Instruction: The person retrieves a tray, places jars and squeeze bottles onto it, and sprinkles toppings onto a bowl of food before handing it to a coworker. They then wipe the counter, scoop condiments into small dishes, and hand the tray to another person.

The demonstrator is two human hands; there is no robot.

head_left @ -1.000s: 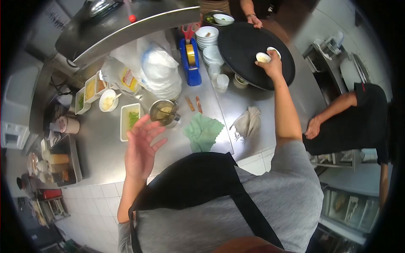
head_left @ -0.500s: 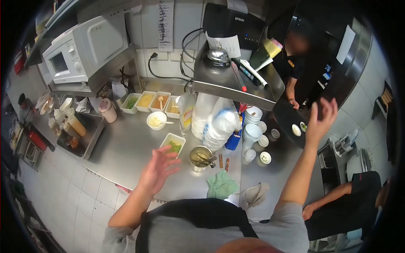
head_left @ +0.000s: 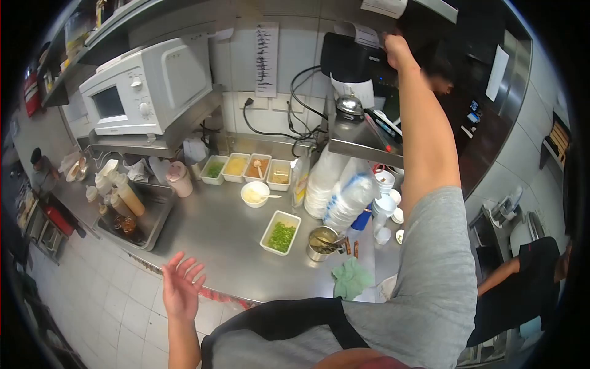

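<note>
My right hand (head_left: pixel 397 54) is raised beside the black receipt printer (head_left: pixel 344 61), close to the paper slip (head_left: pixel 367 35) on its top. Its fingers look curled in, and what they hold, if anything, is hidden. Fingers spread, my left hand (head_left: pixel 181 286) hovers over the front edge of the steel counter (head_left: pixel 209 246) with nothing in it. Nearest to it on the counter is a white tub of chopped green onion (head_left: pixel 281 237). A metal pot with utensils (head_left: pixel 322 243) stands right of that tub.
A bowl with a spoon (head_left: pixel 254 194), several topping tubs (head_left: pixel 235 167) and stacked cups (head_left: pixel 344 200) stand on the counter. Sauce bottles (head_left: pixel 129 197) sit in a tray at left, near a microwave (head_left: pixel 147 86). A co-worker in black (head_left: pixel 522 289) stands at right.
My right hand has gone up and left from above the dark counter to the printer. My left hand has moved down and left, away from the green onion tub. The view has shifted.
</note>
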